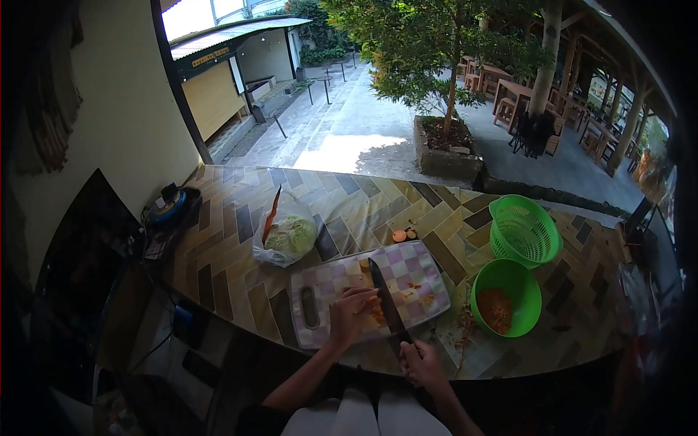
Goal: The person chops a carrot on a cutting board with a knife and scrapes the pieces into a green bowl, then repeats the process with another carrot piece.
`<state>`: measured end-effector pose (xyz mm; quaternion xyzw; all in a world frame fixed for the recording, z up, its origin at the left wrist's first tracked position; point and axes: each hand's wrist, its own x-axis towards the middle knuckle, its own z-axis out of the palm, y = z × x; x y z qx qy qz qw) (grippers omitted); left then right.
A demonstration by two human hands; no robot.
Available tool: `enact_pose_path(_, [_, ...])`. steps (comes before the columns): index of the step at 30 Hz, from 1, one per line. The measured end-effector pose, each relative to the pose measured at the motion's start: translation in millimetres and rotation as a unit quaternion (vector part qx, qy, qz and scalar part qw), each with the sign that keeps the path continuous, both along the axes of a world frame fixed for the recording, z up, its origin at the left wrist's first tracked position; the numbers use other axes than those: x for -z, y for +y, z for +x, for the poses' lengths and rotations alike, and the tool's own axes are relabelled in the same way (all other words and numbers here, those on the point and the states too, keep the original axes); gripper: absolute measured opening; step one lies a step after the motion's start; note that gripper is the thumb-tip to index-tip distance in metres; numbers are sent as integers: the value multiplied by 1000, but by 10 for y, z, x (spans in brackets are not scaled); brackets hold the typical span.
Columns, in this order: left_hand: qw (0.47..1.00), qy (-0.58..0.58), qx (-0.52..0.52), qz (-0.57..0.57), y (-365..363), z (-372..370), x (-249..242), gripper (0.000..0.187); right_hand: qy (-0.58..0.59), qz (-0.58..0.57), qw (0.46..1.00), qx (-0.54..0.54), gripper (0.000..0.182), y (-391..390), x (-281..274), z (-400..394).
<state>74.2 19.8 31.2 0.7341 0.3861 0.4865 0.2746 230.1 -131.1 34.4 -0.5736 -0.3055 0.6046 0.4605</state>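
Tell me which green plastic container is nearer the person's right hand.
The round green plastic bowl with solid walls and orange shreds inside sits nearer the right hand. The other, a green plastic basket with perforated walls, stands beyond it.

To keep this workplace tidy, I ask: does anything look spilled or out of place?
Yes: loose brownish scraps lie on the herringbone-patterned tabletop beside the green plastic bowl, and a small round orange piece lies beyond the far edge of the purple-and-white checkered cutting board. Being outside bowl and board, both look stray.

A dark sleeve (260,421) and pale legwear (316,421) are worn.
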Motion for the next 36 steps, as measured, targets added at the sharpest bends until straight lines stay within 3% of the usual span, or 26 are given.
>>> enact_pose_path(3, [1000,13,15,-25,-29,25,109,20,28,-7,1000,5,33,-11,25,-8])
enact_pose_path(9, [987,158,1,22,-186,-60,-12,14,76,-26,996,24,31,-32,-43,25])
enact_pose_path(12, [988,143,15,54,-123,11,-76,15,77,-5,996,46,31,-62,-151,77])
enact_pose_path(18, [960,143,237,-30,231,401,-98,21,35,22,990,133,32,-185,-310,266])
enact_pose_path(21, [931,167,326,10,346,679,-28,23,36,32,984,171,32,-286,-326,346])
enact_pose_path(24, [898,220,370,93,397,889,-44,27,60,32,977,202,32,-396,-312,374])
enact_pose_path(27, [883,227,410,10,512,998,51,28,69,24,975,210,32,-486,-294,382])
enact_pose_path(31, [867,244,424,95,625,1053,90,14,61,17,976,208,32,-555,-291,391])
enact_pose_path(36, [865,288,399,96,596,1105,111,8,67,21,974,217,32,-593,-292,384])
